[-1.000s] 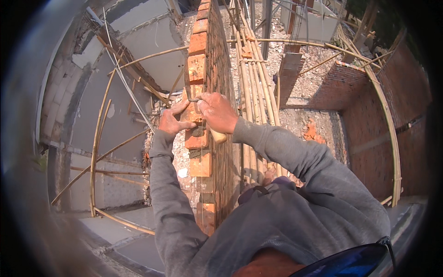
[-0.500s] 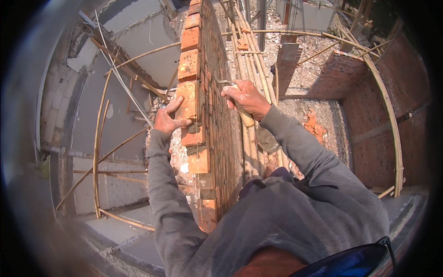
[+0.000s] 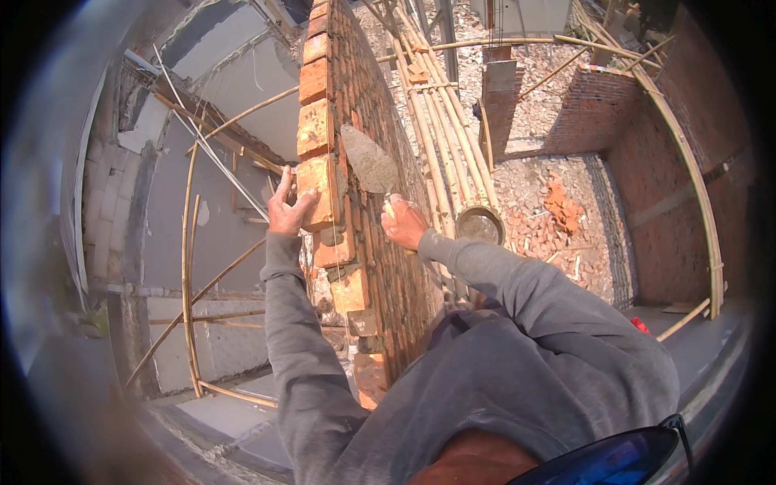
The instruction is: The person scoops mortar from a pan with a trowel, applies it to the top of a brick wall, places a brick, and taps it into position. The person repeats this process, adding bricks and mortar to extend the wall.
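Observation:
A narrow brick wall runs away from me, orange bricks stepping along its top edge. My left hand is at the left side of one top brick, fingers spread and the thumb against it. Grey mortar shows below that brick. On the wall's right side, my right hand is closed round the handle of a pointed trowel. Its mortar-smeared blade is up beside the wall's face, pointing away from me. The handle is mostly hidden in my fist. A thin string hangs along the near bricks.
Bamboo poles lie lengthwise right of the wall, with a round bucket beside them. Below are rubble and an orange brick heap. Bamboo scaffolding stands left; a curved pole and brick walls stand right.
My right hand has turned the trowel, so its blade now points up and away beside the wall. My left hand's fingers have eased leftward off the brick. The bucket has come into fuller view.

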Demonstrator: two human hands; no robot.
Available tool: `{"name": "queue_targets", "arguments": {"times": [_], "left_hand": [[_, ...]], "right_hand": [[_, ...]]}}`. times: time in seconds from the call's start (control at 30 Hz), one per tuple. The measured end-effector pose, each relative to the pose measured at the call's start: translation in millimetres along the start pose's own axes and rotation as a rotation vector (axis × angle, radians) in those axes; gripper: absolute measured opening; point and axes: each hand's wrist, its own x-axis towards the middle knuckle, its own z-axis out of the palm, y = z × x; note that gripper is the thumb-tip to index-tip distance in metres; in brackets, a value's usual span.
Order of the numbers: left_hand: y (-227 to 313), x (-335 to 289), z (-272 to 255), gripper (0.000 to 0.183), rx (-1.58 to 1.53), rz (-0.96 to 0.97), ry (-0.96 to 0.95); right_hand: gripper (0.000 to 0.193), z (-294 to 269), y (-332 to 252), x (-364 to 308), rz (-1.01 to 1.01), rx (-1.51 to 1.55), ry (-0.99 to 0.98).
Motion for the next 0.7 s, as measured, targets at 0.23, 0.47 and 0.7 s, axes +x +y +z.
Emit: {"name": "queue_targets", "arguments": {"times": [0.23,0.47,0.7], "left_hand": [[-6,-4,12,0.095,-0.001,-0.035,0.032],[9,-10,19,0.095,-0.149,-0.065,0.064],[21,-32,-2,0.095,-0.089,-0.053,-0.026]], "right_hand": [[0.019,26,-11,-83,-0.219,-0.011,-0.141],[0.015,-74,-52,-114,0.384,1.019,-0.595],[0.03,-167,29,-137,0.116,-0.005,-0.16]]}}
